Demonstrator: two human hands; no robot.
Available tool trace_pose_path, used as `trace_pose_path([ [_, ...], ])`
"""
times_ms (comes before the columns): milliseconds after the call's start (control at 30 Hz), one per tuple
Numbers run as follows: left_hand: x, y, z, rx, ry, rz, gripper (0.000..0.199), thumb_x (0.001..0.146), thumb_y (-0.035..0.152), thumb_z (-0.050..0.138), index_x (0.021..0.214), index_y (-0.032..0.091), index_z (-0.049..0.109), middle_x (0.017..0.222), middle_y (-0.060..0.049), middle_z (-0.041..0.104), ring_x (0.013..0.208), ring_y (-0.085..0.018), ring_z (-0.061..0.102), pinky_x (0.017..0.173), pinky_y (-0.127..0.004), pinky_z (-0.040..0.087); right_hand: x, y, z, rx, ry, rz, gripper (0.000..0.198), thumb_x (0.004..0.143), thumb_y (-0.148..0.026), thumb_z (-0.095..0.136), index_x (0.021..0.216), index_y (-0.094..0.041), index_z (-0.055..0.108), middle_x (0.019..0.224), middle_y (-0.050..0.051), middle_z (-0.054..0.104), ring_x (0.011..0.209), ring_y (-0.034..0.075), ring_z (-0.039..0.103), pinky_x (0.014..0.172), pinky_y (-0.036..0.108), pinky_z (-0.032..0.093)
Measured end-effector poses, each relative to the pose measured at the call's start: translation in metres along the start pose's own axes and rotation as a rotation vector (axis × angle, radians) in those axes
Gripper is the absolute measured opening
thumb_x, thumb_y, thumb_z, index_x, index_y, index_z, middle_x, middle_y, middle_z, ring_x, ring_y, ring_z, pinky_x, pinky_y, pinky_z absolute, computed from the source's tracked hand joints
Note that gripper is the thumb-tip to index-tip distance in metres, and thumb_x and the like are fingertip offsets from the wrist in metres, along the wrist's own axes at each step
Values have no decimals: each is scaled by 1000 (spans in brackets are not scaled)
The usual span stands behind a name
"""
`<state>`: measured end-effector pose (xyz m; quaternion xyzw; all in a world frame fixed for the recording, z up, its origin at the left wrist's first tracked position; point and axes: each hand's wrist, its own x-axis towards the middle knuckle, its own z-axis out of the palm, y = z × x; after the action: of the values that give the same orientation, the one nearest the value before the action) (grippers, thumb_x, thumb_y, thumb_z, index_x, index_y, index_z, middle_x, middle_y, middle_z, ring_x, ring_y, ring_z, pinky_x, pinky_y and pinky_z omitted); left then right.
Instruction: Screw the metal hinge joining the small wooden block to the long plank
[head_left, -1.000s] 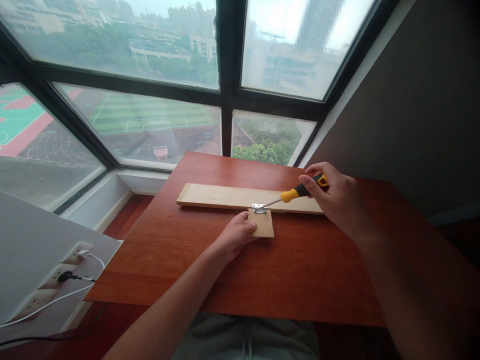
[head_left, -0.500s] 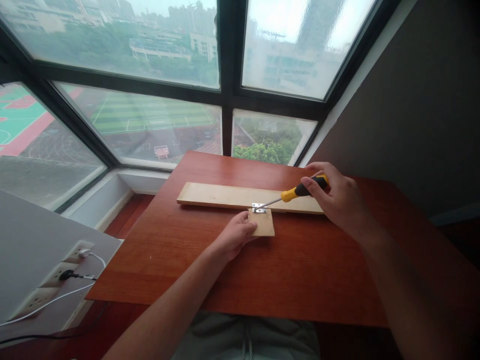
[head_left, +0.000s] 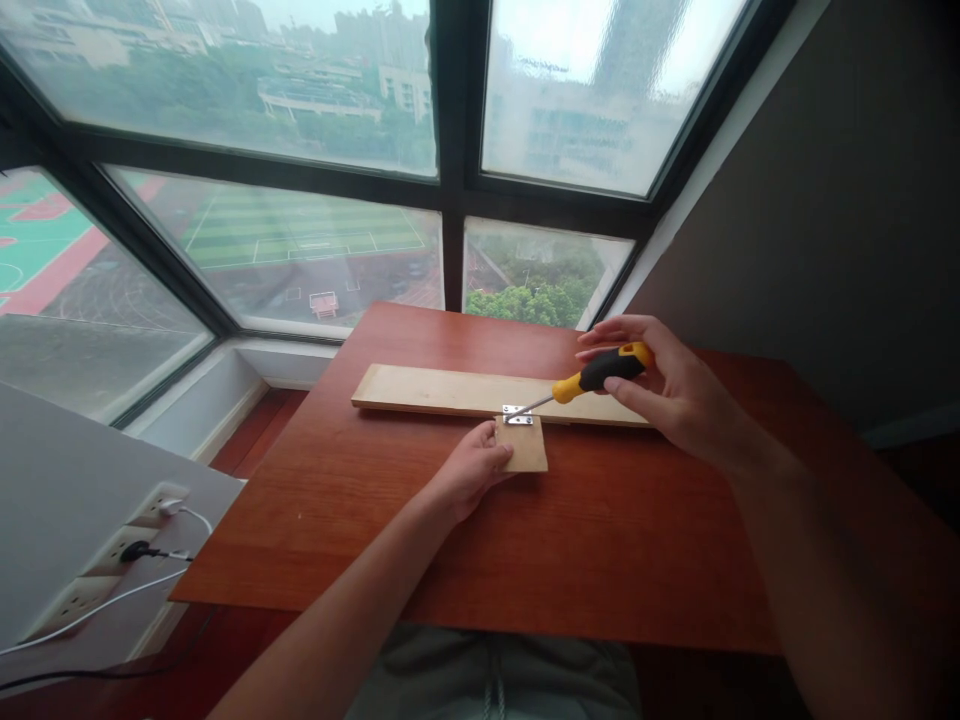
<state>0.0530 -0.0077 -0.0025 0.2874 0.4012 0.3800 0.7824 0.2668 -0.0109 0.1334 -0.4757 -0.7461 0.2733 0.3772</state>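
- Key relation: the metal hinge (head_left: 518,414) sits left of your right hand (head_left: 667,395), and just ahead and right of your left hand (head_left: 474,465). Left is the nearer hand; right reaches it only through the screwdriver (head_left: 604,370).
- Screwdriver's long axis slopes down and leftward from your right hand, shaft tip at the hinge's left part. Too small to tell if the tip is seated in a screw.
- Left hand: closed on the left side of the small wood block (head_left: 529,452), thumb on top.
- Hinge lies along the block's far edge, next to the near edge of the long board (head_left: 442,390). Can't tell if it's fixed to that board.
- Right hand: loose hold, thumb by the near side of the handle, fingers spread out beyond it.
- Long board runs left to right across the table (head_left: 360,550), beyond the block.
- Versus half a second ago: right fingers are more extended, thumb sits lower on the handle, and the handle has rolled and shifted slightly left. Left hand, block and board look basically unmoved.
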Motion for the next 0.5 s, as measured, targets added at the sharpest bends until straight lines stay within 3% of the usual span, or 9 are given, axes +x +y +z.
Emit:
trace_pose_path([
  [133, 2, -2, -1, 3, -13, 16, 32, 68, 13, 72, 98, 15, 60, 101, -9, 67, 86, -19, 66, 80, -33, 53, 10, -16, 9, -88, 3, -49, 41, 87, -32, 58, 126, -28, 49, 116, 6, 64, 102, 23, 64, 83, 37, 56],
  [300, 1, -3, 0, -8, -24, 23, 32, 68, 12, 72, 97, 15, 60, 100, -9, 67, 85, -19, 66, 79, -33, 53, 19, -20, 20, -461, 99, -127, 30, 89, -39, 55, 116, -25, 57, 101, 6, 68, 86, 23, 65, 73, 35, 52],
  [400, 1, -2, 1, -9, -18, 20, 31, 68, 10, 71, 96, 15, 60, 99, -9, 67, 85, -19, 66, 79, -33, 54, 21, -19, 22, -667, 200, -85, 29, 88, -44, 56, 107, -23, 61, 89, 7, 67, 78, 24, 63, 69, 36, 49],
  [500, 1, -1, 1, -9, -10, 12, 30, 69, 9, 69, 97, 15, 60, 100, -9, 67, 85, -18, 66, 79, -32, 54, 20, -20, 20, -618, 174, -74, 24, 88, -37, 55, 107, -23, 59, 94, 7, 66, 80, 24, 63, 70, 36, 49],
])
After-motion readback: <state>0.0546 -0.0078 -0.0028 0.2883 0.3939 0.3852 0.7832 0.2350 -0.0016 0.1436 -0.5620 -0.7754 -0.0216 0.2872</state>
